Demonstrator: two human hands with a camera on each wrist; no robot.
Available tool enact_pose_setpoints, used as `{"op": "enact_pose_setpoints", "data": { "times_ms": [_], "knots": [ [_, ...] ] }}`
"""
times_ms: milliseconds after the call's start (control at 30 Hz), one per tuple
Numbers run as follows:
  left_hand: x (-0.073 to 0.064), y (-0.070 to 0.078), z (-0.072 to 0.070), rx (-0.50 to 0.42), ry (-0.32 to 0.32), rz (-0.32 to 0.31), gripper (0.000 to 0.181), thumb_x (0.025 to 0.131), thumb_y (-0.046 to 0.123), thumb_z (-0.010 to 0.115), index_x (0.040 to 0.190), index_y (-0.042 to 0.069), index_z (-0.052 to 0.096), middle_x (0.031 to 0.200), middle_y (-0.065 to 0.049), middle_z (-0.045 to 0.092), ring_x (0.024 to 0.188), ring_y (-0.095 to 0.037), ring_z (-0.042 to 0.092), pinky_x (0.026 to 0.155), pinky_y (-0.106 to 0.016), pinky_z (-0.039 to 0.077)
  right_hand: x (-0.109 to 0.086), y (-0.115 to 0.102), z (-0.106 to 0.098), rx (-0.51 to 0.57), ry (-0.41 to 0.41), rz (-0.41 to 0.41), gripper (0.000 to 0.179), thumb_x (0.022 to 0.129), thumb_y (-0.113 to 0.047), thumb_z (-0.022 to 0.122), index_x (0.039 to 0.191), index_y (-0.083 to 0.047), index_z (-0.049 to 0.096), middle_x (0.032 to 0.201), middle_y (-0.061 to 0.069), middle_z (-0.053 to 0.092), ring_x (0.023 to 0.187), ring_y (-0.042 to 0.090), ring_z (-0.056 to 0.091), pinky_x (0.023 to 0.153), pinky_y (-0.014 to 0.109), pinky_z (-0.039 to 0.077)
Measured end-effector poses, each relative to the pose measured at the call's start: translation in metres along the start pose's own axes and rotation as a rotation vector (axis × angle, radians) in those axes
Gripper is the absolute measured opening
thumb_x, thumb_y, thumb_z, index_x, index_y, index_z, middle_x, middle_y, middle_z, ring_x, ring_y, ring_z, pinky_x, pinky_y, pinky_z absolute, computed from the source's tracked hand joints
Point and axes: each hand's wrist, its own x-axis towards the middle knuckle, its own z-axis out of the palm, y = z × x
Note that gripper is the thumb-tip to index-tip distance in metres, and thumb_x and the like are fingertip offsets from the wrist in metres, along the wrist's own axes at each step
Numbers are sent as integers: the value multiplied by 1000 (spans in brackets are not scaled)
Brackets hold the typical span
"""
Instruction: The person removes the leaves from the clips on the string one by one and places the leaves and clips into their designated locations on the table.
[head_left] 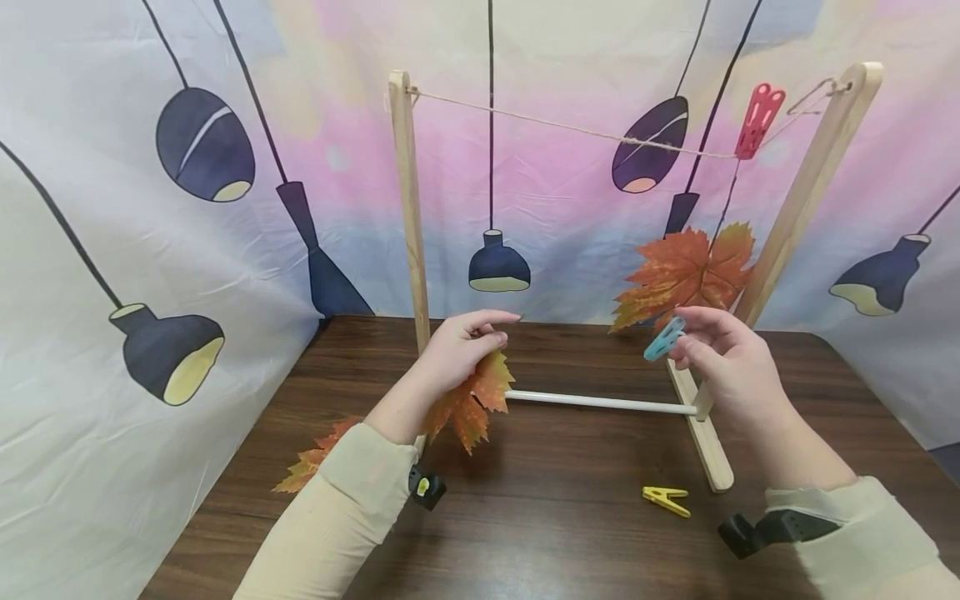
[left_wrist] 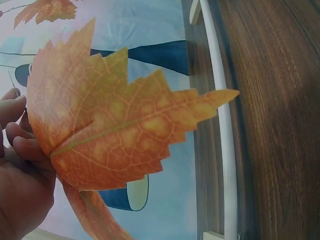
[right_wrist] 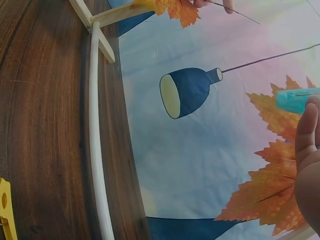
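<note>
My left hand (head_left: 468, 346) pinches an orange-yellow artificial maple leaf (left_wrist: 110, 125) near its stem, the blade hanging below the fingers in the head view. In the right wrist view the thin stem (right_wrist: 240, 14) sticks out past the fingertips. My right hand (head_left: 731, 358) holds a light blue clothespin (head_left: 664, 338) between thumb and fingers. Behind that hand another orange maple leaf (head_left: 686, 271) hangs by its stem from a twine line (head_left: 555, 125), clipped by a red clothespin (head_left: 760, 121). A yellow clothespin (head_left: 666, 500) lies on the table below my right hand.
The twine runs between two wooden posts (head_left: 408, 200) joined low down by a white rod (head_left: 600, 402). Another leaf (head_left: 318, 458) lies on the wooden table (head_left: 540, 533), partly behind my left sleeve. A cloth printed with lamps (head_left: 498, 262) backs the table.
</note>
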Motion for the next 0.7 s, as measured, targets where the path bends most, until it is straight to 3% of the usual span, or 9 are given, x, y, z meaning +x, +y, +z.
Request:
{"op": "enact_pose_setpoints", "data": {
  "times_ms": [200, 400, 700],
  "knots": [
    [0, -4, -1, 8, 3, -4, 29, 93, 13, 58, 121, 18, 65, 90, -8, 63, 77, -19, 56, 60, -30, 43, -2, 4, 1, 14, -5, -9, 26, 91, 9, 52, 112, -3, 60, 84, 2, 61, 73, 10, 59, 63, 18, 50],
    [-5, -1, -3, 15, 13, 1, 29, 93, 12, 58, 122, 16, 65, 88, -8, 63, 79, -19, 58, 63, -30, 45, -3, 6, 1, -47, -12, 6, 23, 91, 6, 54, 113, 0, 58, 86, 0, 61, 72, 9, 60, 63, 17, 50],
    [-4, -7, -6, 24, 27, 7, 29, 93, 13, 59, 120, 19, 65, 86, -7, 62, 76, -19, 57, 62, -31, 45, -6, 10, -2, 5, -19, -1, 25, 90, 11, 52, 110, -3, 59, 85, 1, 61, 72, 9, 60, 63, 18, 50]
  ]
}}
